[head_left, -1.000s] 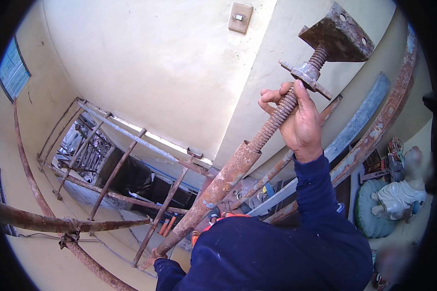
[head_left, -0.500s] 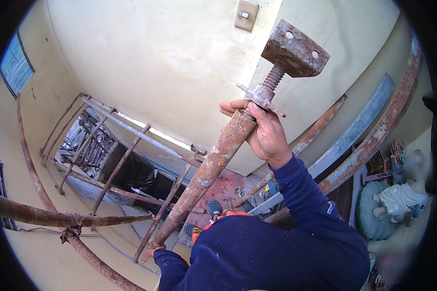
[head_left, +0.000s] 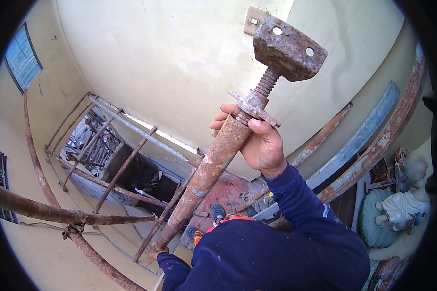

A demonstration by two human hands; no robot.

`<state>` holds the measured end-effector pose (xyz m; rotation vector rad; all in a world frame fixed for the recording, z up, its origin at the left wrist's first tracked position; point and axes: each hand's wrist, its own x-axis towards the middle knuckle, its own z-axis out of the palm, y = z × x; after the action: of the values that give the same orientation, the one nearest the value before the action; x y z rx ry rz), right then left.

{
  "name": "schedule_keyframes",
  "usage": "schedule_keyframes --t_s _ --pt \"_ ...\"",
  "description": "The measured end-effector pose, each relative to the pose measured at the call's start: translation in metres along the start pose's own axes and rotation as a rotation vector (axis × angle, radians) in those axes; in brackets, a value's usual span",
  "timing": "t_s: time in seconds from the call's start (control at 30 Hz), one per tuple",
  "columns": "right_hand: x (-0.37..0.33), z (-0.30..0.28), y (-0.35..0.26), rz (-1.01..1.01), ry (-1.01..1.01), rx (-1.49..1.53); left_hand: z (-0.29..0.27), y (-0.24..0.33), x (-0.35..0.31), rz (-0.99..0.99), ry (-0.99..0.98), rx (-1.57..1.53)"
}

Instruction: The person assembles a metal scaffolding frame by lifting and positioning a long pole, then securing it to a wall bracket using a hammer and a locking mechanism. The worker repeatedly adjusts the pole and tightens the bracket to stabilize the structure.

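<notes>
Holding the rusty tube (head_left: 204,179) that steeply, where did the right hand (head_left: 262,145) sit? asked the trainee.

"It was clenched around the top end of the tube, directly under the collar nut (head_left: 252,106)," the foreman answered. "The thumb was pressed against the lower side of the nut. Above it the threaded rod (head_left: 266,82) stood out of the tube and carried the rusty base plate (head_left: 289,48) with two holes, up in front of the pale wall (head_left: 155,58)."

"And the left hand (head_left: 155,253)?"

"Far below, at the bottom end of the tube, beside the dark blue sleeve (head_left: 301,208). It looked closed on the tube, but it was small in the view, so I say this with care."

"Was it a good grip, in your opinion?"

"I think yes. The heavy end was the plate, and a hand close under the nut could control that weight. I would watch three things. First, the thumb: if the nut turned or the rod slid down into the tube, the skin could be pinched. Second, rust flakes made the surface rough but also crumbly, so a full wrap of the fingers was better than fingertips. Third, the scaffold frame (head_left: 126,167) stood near on the left, and a slanted tube of that length could easily knock against its bars."

"So, both ends guided together?"

"Exactly, the lower hand steering and the upper hand bearing the load."
</notes>
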<state>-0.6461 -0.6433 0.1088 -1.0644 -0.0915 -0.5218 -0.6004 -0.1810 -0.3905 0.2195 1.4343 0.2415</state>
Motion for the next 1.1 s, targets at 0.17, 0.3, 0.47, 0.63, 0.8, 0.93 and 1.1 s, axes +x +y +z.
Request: schedule_keyframes --t_s 0.17,0.3,0.47,0.63,0.8,0.93,1.1 --pt "0.016 0.048 -0.012 -0.037 -0.131 0.080 0.006 -0.025 0.032 -0.030 -0.097 0.096" --pt "0.016 0.062 -0.014 -0.051 -0.217 0.093 0.010 -0.043 0.037 -0.086 -0.186 0.198" --pt "0.015 0.077 -0.014 0.016 -0.202 0.046 0.005 -0.048 0.040 -0.095 -0.241 0.235" --pt "0.005 0.089 -0.017 -0.174 -0.246 -0.081 -0.012 -0.040 0.059 0.045 -0.419 0.380" --pt "0.020 0.089 -0.002 -0.092 0.153 0.116 -0.008 -0.017 0.085 -0.027 -0.322 -0.193" --pt "0.060 0.037 0.022 -0.034 0.246 0.285 0.013 -0.001 0.032 0.015 -0.301 -0.403" --pt "0.126 -0.070 0.094 0.062 0.370 0.278 0.004 0.032 0.016 0.129 -0.495 -0.216"
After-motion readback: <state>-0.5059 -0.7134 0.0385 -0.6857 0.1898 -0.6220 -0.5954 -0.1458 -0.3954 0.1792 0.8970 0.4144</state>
